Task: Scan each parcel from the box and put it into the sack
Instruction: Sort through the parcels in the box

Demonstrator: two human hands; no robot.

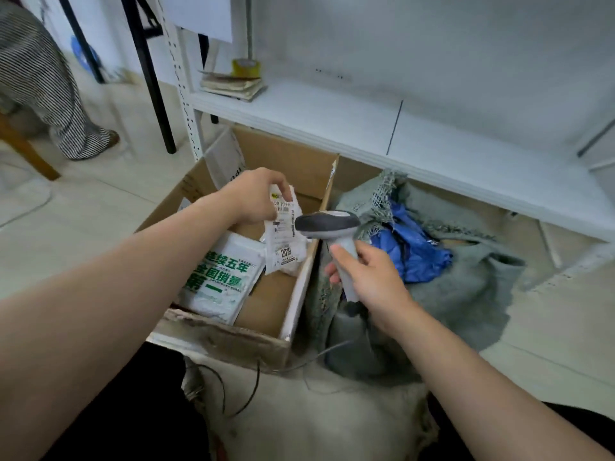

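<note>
Lifting a small white parcel (286, 234) at centre frame, the left hand (258, 194) pinches its top edge between thumb and curled fingers, and the packet hangs over the open cardboard box (233, 341), label turned to the right. Below it in the box lies a bigger white parcel with green print (219, 281), waiting its turn by the look of it. Just right of the label comes the scanner (327, 224), head aimed at the barcode strip, its handle wrapped in the right hand (372, 281), fingers closed round the grip. To do this well, I'd say: hold the label flat and steady, keep the crinkled film from folding across the bars, and aim square at them. Only after the read should the parcel swing right to the grey-green sack (466, 284), whose mouth gapes just beside the box with something blue (412, 251) inside. Now the blind spots. At left the forearm covers the box's near corner, so what else lies there can't be told. The label print is too blurred to read, and whether a finger sits on the trigger can't be made out. The scanner's cable (332, 347) trails off toward bottom centre, and the sack's depth, under the white shelf (332, 114), stays unseen.
</note>
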